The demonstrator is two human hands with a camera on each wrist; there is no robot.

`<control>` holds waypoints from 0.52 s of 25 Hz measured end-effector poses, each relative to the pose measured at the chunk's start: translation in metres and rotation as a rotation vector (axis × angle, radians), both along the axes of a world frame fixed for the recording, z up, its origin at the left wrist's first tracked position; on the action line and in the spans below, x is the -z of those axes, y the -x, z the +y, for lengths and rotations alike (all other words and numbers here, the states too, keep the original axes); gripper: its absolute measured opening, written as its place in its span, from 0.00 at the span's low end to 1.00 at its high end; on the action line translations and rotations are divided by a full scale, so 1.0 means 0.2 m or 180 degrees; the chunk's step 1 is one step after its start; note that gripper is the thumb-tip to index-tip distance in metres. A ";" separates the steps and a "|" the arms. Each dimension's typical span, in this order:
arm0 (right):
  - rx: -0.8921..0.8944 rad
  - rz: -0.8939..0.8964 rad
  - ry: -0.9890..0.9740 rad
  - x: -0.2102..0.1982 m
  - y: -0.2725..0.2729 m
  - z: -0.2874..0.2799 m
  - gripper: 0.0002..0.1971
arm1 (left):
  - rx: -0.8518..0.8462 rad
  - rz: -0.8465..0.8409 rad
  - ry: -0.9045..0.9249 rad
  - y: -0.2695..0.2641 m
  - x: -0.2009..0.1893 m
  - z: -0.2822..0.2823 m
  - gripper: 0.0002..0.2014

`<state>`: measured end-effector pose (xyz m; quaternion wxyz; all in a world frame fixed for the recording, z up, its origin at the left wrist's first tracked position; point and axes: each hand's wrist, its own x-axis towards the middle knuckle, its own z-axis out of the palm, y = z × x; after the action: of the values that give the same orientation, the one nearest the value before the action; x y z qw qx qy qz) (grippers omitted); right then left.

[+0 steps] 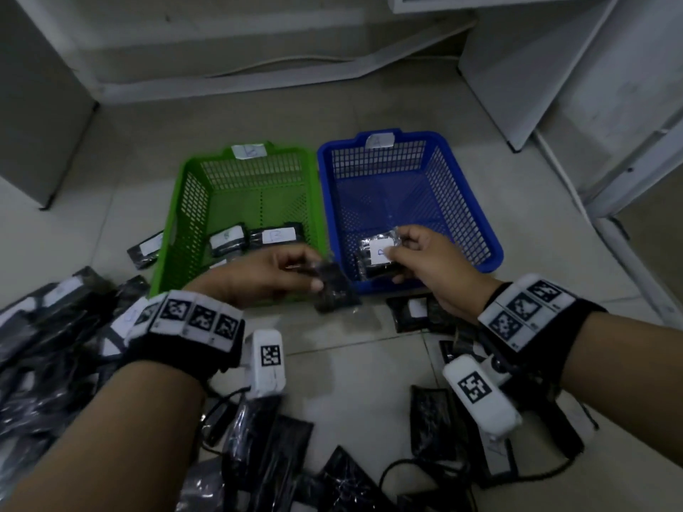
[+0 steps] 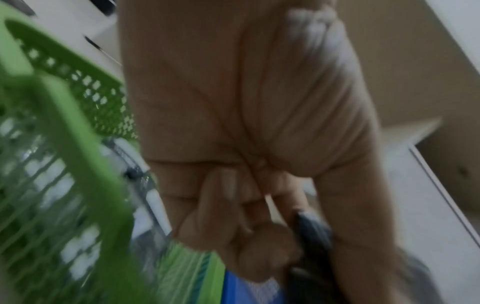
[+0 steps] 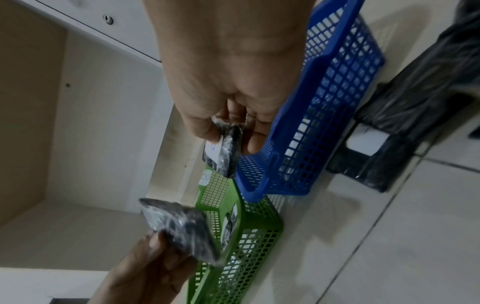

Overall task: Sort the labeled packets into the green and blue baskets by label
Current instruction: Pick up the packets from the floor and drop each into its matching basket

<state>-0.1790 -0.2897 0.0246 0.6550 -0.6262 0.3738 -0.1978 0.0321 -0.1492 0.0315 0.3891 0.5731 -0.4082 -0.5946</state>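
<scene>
Right now the right hand (image 1: 428, 267) pinches a white-labelled packet (image 1: 380, 249) over the near edge of the blue basket (image 1: 480, 219), while the left hand (image 1: 258, 275) pinches a dark packet (image 1: 334, 288) at the near right corner of the green basket (image 1: 177, 223), just above the floor (image 1: 351, 367). Inside the green basket, several labelled packets (image 1: 275, 235) lie along its near side, and more packets (image 1: 55, 345) lie heaped on the floor at the left.
</scene>
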 end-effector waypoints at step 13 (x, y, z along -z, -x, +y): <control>-0.1256 0.1143 0.2199 0.09 -0.75 -0.04 0.15 | -0.2129 -0.2170 -0.0139 -0.46 0.30 0.10 0.23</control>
<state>-0.0300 -0.2985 0.0057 0.3569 -0.8925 0.2668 -0.0703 0.1247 -0.1296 -0.0288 0.3910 0.8434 -0.2931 -0.2233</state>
